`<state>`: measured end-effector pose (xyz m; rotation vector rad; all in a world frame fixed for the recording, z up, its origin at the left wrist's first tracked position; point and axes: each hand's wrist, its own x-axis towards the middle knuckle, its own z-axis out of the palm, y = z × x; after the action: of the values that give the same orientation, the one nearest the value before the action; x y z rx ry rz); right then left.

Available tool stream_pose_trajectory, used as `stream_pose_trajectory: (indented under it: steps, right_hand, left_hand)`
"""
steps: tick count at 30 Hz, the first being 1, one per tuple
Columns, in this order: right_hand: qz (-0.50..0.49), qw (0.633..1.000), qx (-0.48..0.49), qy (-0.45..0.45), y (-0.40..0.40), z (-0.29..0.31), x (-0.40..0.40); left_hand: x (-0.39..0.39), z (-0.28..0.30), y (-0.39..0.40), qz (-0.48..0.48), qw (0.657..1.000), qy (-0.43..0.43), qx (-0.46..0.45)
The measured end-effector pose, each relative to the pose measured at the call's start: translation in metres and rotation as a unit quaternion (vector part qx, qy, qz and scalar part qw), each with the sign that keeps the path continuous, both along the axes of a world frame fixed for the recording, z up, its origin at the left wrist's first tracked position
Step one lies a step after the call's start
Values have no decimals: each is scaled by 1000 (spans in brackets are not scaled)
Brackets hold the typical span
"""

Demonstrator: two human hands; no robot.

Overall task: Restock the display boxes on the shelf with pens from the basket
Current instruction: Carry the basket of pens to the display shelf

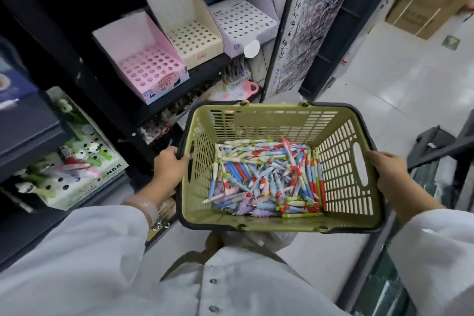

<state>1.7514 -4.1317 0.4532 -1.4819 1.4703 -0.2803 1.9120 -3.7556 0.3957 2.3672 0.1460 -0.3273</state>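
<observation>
1. The pens (pixel 266 177) are lying in a loose, many-coloured heap on the basket (pixel 256 120) floor, between the 2 hands.
2. The left hand (pixel 168 165) is gripping the basket's left rim, fingers curled over it.
3. The right hand (pixel 388 170) is gripping the right rim.
4. The 3 display boxes, pink (pixel 143 59), cream (pixel 191 33) and lilac (pixel 242 24), are sitting on the shelf (pixel 164 102) beyond the left hand, holes unfilled.

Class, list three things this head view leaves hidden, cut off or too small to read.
1. Handwriting on the pink box and cream box: too small, blurred.
2. Pens at the bottom of the basket: buried under others.
3. Lower-shelf stock: hidden by shelf edge and basket.
</observation>
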Motion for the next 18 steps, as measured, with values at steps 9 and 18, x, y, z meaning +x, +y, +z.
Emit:
stream_pose_trajectory:
  steps: [9,18]
  right_hand:
    - [-33,999,-23,-17,-13,18,20]
    - [-43,996,-66,-29,-41,35,28]
  left_hand:
    - [41,15,-32,-18,998,-16,-51]
    - [72,25,-72,-60,994,-22,-84]
